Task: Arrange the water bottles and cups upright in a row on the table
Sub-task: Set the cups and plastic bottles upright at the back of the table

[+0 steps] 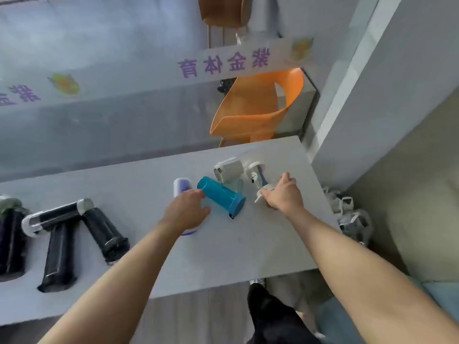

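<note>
A: Left hand?
B: At centre frame, laid over a white-and-purple bottle on the grey worktop. Fingers curled around its body, gripping it, fingertips just beside the teal one.

A: Right hand?
B: Right of centre, closed around a white bottle. Only a white rim showing past the knuckles.

A: Between the hands?
B: A teal bottle, lying on its side, tilted toward lower right, darker blue end at the lower right.

A: Behind those?
B: A white-grey cup tipped over, and a white bottle with blue trim just right of it, close together. Hard to tell whether touching.

A: Left side of frame?
B: Several black bottles, silver-capped, some leaning across each other, well apart from the hands.

A: Beyond the worktop?
B: An orange chair, upper centre, and a banner with purple characters.
</note>
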`<action>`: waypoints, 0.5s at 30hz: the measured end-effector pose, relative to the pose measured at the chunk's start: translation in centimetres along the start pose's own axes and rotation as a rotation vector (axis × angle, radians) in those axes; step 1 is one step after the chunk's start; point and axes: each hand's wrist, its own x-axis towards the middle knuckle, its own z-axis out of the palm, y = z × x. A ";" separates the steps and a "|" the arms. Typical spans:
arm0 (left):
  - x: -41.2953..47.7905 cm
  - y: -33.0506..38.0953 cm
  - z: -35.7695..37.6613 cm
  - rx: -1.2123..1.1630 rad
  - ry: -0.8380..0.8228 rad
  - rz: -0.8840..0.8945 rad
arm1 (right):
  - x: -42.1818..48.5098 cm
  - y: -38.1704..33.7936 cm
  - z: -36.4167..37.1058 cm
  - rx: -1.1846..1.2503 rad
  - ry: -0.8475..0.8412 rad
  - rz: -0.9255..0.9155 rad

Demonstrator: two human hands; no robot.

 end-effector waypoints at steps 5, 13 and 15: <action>5.0 2.4 1.3 0.029 0.063 -0.082 | 5.1 0.0 1.6 -0.078 -0.285 0.124; 11.1 4.2 1.4 0.009 0.040 -0.133 | 6.4 0.7 0.0 0.008 -0.295 0.126; 12.6 4.8 1.5 0.028 0.035 -0.128 | 7.7 0.9 -1.4 0.073 -0.163 0.056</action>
